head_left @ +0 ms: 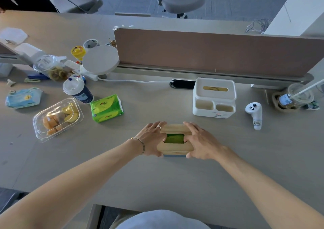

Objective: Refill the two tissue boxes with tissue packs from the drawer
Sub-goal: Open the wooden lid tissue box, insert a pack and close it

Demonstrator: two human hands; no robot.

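Observation:
A tissue box with a wooden lid (175, 148) stands on the desk in front of me, and a green tissue pack shows through the lid's slot (173, 138). My left hand (151, 139) grips the lid's left end, thumb at the slot. My right hand (199, 141) grips its right end the same way. A second green tissue pack (106, 108) lies loose on the desk to the left. A white tissue box (214, 98) with a wooden-slotted lid and two front compartments stands behind to the right.
A clear fruit container (57, 119), a lidded cup (78, 92), a blue wipes pack (23, 98) and small clutter fill the left side. A white controller (255, 114) and a cup with a straw (296, 97) lie right. A brown partition (210, 51) bounds the desk behind.

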